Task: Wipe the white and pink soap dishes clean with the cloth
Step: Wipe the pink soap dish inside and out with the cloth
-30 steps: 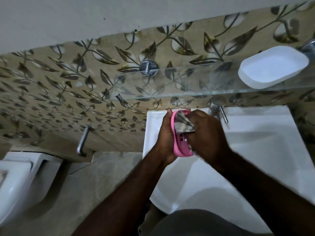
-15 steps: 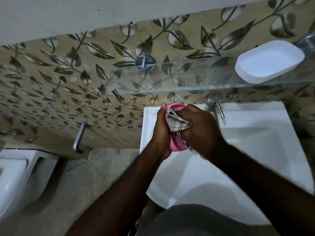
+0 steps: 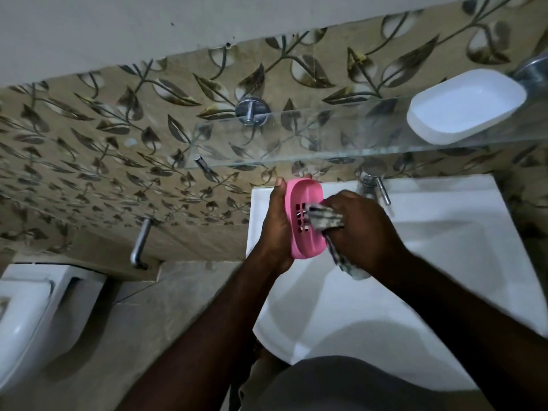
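My left hand grips the pink soap dish by its left edge and holds it on its side above the sink, its slotted inside facing right. My right hand holds a bunched grey patterned cloth and presses it against the slots in the dish's middle. A tail of the cloth hangs below my right hand. The white soap dish stands on the right part of the glass shelf, apart from both hands.
A white sink lies below my hands, with a chrome tap at its back edge. The leaf-patterned tiled wall is behind. A white toilet stands at the lower left, a chrome handle beside it.
The cloth has slid down from the dish's upper end to its slotted middle, so the upper half of the pink dish now shows. The camera has shifted a little.
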### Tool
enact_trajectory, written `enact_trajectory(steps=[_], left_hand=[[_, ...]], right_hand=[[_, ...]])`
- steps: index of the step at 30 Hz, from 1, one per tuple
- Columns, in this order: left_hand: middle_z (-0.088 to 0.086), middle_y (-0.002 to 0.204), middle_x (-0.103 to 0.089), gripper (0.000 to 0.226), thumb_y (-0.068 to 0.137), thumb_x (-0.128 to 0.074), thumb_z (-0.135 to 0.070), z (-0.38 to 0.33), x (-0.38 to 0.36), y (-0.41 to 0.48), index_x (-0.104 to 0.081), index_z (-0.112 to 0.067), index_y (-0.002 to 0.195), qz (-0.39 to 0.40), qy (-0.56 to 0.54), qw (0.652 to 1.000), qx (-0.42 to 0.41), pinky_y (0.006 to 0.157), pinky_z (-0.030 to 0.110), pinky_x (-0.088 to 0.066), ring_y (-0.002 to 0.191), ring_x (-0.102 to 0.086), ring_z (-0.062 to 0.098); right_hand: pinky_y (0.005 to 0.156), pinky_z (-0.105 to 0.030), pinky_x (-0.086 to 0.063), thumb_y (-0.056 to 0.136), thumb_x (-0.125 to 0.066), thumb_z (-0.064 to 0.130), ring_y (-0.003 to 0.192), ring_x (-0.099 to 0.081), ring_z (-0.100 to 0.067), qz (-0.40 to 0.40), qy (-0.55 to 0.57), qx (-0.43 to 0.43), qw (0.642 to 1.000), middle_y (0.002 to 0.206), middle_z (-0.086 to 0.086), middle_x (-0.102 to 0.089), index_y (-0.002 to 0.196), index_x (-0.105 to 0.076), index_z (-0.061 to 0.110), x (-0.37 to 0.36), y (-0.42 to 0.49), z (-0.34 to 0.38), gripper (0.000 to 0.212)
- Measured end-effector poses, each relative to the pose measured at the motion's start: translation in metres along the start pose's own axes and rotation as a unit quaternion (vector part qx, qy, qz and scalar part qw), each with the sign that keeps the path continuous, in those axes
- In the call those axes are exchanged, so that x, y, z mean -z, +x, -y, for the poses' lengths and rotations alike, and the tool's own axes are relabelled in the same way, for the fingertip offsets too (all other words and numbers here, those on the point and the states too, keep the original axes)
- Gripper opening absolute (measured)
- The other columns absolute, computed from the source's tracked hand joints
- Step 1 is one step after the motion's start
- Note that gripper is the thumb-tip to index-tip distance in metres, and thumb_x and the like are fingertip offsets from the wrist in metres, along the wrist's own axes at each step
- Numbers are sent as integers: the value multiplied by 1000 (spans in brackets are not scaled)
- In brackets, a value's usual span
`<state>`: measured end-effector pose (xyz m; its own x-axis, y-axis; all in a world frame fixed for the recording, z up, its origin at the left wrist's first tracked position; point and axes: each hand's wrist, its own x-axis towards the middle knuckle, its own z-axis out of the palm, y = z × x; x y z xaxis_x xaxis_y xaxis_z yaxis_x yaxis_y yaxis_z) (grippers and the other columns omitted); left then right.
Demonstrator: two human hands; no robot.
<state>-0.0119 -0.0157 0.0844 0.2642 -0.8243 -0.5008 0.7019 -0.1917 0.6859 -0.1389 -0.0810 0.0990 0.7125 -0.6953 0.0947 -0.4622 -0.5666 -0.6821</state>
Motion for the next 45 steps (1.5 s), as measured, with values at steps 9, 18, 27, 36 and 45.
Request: enact_trajectory(steps=[9,18,27,36,45], left_hand=[[15,92,-66,60,79,-46,-71,11,12,-1,-71,-23,105,-10,-29,1000,0,85,44,-48,85,-62,30],[14,107,-67,68,75,-49,-65,8,16,-2,-65,-12,115,28,-17,999,7,97,42,-43,98,-61,29],[15,102,-69,68,89,-38,-60,10,21,-6,-66,-6,119,92,-67,994,-2,81,39,-56,89,-67,26],[17,128,-61,82,77,-54,-68,9,16,-3,-56,-8,133,98,-34,995,11,105,48,-43,118,-56,32],[21,117,-65,82,85,-35,-71,-3,26,-4,-62,-4,123,82,-1,995,60,89,40,-50,97,-65,29]], right_hand=[[71,-41,-55,66,-57,12,89,-67,-32,112,-51,131,984,103,0,-65,115,-65,26,4,-14,-10,52],[67,-32,-50,77,-65,30,73,-65,-12,14,59,-9,998,71,9,-65,72,-58,28,18,3,-14,9],[72,-30,-57,73,-79,0,74,-70,-12,-10,364,-85,927,84,-4,-76,90,-70,11,26,-2,-1,22],[74,-36,-55,80,-73,14,81,-69,-16,-18,220,-21,975,84,1,-72,89,-72,18,17,0,-2,9],[68,-40,-56,63,-43,10,95,-65,-25,132,-84,234,960,100,4,-68,101,-69,23,-5,-23,8,48]])
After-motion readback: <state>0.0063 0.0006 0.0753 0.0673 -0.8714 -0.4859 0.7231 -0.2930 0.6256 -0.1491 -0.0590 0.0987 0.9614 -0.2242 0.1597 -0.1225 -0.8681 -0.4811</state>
